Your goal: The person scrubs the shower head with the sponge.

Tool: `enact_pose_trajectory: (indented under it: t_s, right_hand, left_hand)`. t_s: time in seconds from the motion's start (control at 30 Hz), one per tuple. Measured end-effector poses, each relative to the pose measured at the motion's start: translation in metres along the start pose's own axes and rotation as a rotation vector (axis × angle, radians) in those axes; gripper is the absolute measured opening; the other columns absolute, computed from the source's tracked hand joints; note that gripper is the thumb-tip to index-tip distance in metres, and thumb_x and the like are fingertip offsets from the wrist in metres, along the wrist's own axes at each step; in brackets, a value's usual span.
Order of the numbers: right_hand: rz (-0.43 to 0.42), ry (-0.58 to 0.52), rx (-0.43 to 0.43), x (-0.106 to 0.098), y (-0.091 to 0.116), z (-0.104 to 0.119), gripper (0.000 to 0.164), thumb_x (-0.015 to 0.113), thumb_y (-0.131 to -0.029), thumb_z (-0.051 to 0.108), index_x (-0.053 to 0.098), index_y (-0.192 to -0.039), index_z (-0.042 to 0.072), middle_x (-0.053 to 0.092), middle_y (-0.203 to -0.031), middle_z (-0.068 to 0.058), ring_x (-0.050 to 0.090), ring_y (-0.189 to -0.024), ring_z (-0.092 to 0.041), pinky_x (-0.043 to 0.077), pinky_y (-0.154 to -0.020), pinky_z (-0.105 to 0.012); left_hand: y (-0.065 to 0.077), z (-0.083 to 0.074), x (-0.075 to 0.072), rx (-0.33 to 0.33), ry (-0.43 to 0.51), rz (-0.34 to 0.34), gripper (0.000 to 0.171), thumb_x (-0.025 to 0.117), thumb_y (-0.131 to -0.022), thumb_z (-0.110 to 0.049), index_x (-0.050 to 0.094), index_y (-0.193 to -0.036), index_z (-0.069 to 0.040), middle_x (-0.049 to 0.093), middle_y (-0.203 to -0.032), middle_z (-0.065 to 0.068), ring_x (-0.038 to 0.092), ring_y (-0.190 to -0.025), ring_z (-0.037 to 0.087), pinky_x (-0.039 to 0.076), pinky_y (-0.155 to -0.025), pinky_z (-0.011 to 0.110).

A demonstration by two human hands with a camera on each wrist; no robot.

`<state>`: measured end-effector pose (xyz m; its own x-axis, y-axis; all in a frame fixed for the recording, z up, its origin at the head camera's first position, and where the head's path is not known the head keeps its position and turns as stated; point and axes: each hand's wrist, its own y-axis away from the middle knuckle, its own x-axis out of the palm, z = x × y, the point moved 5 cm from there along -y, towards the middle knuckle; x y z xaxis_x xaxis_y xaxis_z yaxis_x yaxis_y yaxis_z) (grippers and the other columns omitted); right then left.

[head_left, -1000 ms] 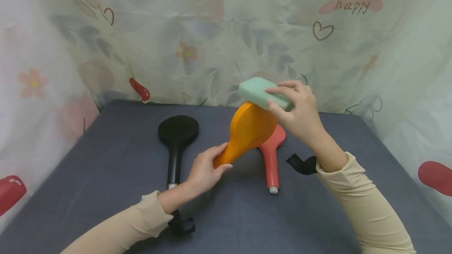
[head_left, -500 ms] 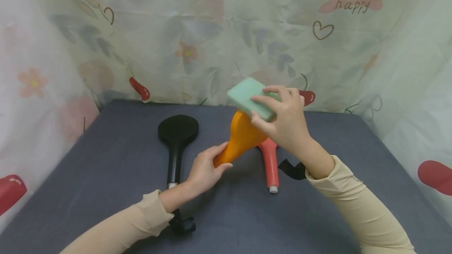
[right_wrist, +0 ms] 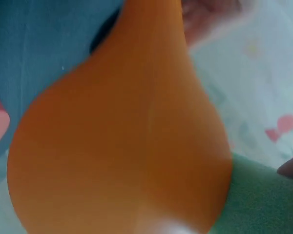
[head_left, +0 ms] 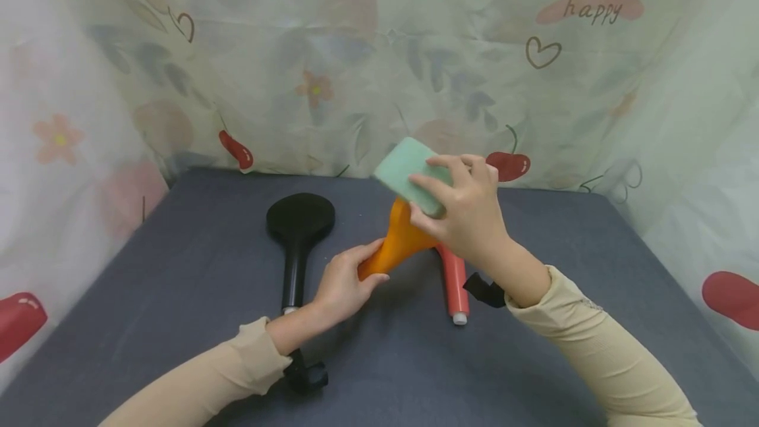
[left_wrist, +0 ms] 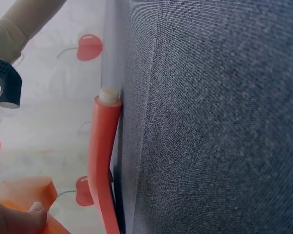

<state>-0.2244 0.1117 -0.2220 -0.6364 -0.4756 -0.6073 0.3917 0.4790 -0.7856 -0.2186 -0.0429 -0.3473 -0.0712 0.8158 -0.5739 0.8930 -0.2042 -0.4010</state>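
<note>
My left hand (head_left: 346,285) grips the handle of an orange shower head (head_left: 405,232), holding it tilted above the table with its round head up and to the right. My right hand (head_left: 465,203) pinches a pale green sponge (head_left: 409,173) between thumb and fingers. The sponge lies against the far side of the orange head, as the right wrist view shows: the smooth orange surface (right_wrist: 122,146) fills the middle and the sponge (right_wrist: 263,200) sticks out past its edge. In the head view, sponge and right hand hide much of the round head.
A black shower head (head_left: 300,223) lies on the dark grey table (head_left: 196,269) at left. A red shower head (head_left: 455,285) lies behind the orange one, its white end toward me. Black camera mounts (head_left: 486,290) hang at both wrists. Patterned cloth (head_left: 367,71) encloses the back and sides.
My right hand has moved the sponge left and down along the orange shower head, and the sponge has tilted more. The left hand and the shower head have barely moved.
</note>
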Motion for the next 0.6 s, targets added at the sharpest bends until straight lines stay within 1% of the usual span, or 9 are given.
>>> enact_pose_trajectory:
  t_s: [0.1, 0.2, 0.27, 0.43, 0.5, 0.6]
  right_hand:
    - [0.011, 0.023, -0.098, 0.006, 0.005, 0.011, 0.027, 0.069, -0.073, 0.023, 0.072, -0.099, 0.013, 0.060, -0.109, -0.015, 0.046, -0.099, -0.037, 0.036, -0.076, -0.050]
    - [0.020, 0.052, -0.162, 0.008, 0.007, 0.016, 0.029, 0.070, -0.071, 0.022, 0.072, -0.099, 0.015, 0.060, -0.109, -0.014, 0.046, -0.099, -0.036, 0.036, -0.077, -0.047]
    - [0.018, 0.073, -0.167, 0.007, 0.006, 0.015, 0.029, 0.071, -0.071, 0.021, 0.071, -0.099, 0.014, 0.060, -0.110, -0.014, 0.046, -0.100, -0.036, 0.035, -0.077, -0.047]
    - [-0.006, 0.122, -0.146, 0.005, 0.003, 0.007, 0.028, 0.071, -0.073, 0.020, 0.071, -0.100, 0.012, 0.059, -0.110, -0.015, 0.043, -0.100, -0.036, 0.032, -0.077, -0.048]
    - [-0.016, 0.148, -0.166, 0.007, 0.004, 0.009, 0.028, 0.071, -0.072, 0.020, 0.071, -0.099, 0.012, 0.059, -0.109, -0.014, 0.044, -0.100, -0.036, 0.033, -0.077, -0.047]
    - [-0.039, 0.187, -0.221, 0.014, 0.008, 0.018, 0.028, 0.073, -0.069, 0.020, 0.071, -0.097, 0.013, 0.060, -0.106, -0.011, 0.045, -0.099, -0.033, 0.033, -0.078, -0.045]
  left_hand:
    - [0.000, 0.000, 0.001, 0.000, -0.003, 0.007, 0.053, 0.075, -0.076, -0.008, 0.058, -0.126, -0.005, 0.068, -0.110, 0.012, 0.064, -0.090, 0.024, 0.055, -0.077, 0.038]
    - [0.000, 0.001, 0.002, -0.005, 0.001, 0.013, 0.053, 0.075, -0.076, -0.009, 0.058, -0.126, -0.004, 0.067, -0.111, 0.012, 0.065, -0.090, 0.024, 0.055, -0.077, 0.038]
    - [0.000, 0.001, 0.002, -0.006, -0.001, 0.014, 0.053, 0.075, -0.077, -0.009, 0.058, -0.126, -0.004, 0.067, -0.112, 0.012, 0.065, -0.091, 0.024, 0.055, -0.077, 0.038]
    - [0.000, 0.001, 0.003, -0.015, -0.007, 0.019, 0.053, 0.075, -0.077, -0.010, 0.057, -0.127, -0.005, 0.066, -0.115, 0.011, 0.064, -0.093, 0.024, 0.054, -0.079, 0.038]
    - [0.000, 0.002, 0.003, -0.014, -0.007, 0.020, 0.053, 0.075, -0.077, -0.010, 0.058, -0.127, -0.005, 0.067, -0.115, 0.011, 0.064, -0.093, 0.024, 0.054, -0.079, 0.038]
    - [-0.001, 0.002, 0.004, -0.013, -0.004, 0.019, 0.053, 0.075, -0.076, -0.009, 0.058, -0.126, -0.005, 0.067, -0.114, 0.012, 0.064, -0.093, 0.025, 0.054, -0.079, 0.039]
